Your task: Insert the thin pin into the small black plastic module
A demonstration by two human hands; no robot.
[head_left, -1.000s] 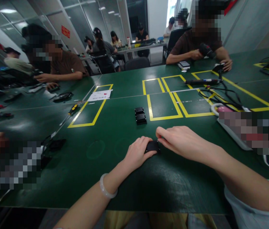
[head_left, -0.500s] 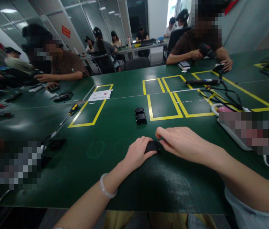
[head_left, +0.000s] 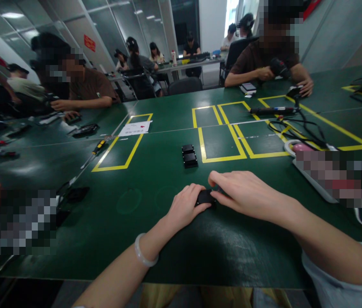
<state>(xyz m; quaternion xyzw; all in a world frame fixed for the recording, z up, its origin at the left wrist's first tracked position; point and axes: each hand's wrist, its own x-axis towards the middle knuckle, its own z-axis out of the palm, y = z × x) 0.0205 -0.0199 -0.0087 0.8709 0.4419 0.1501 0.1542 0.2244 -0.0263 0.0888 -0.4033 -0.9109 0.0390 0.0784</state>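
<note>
A small flat black rectangular piece (head_left: pixel 205 197) with tiny bright spots near its corners lies on the green table (head_left: pixel 155 239). My left hand (head_left: pixel 187 203) grips it from the left, fingers along the far side and thumb along the near side. At its right end is my right hand (head_left: pixel 243 188), thumb and index finger pinched close together over the edge. Whatever sits between those fingertips is too small to make out. Beyond my hands rests a similar black piece (head_left: pixel 189 155) with two raised sections, touched by neither hand.
Yellow tape rectangles (head_left: pixel 224 159) mark the table. A yellow-and-black screwdriver (head_left: pixel 99 146) and a paper sheet (head_left: pixel 135 128) lie left. At right are a black stick-shaped tool (head_left: pixel 272 110), cables (head_left: pixel 312 128) and a blurred-out object (head_left: pixel 331 179). Co-workers sit across; one holds a power drill (head_left: pixel 279 67).
My right hand has shifted slightly left, bringing its thumb tip over the black piece's right end. My left hand and the piece have stayed put.
</note>
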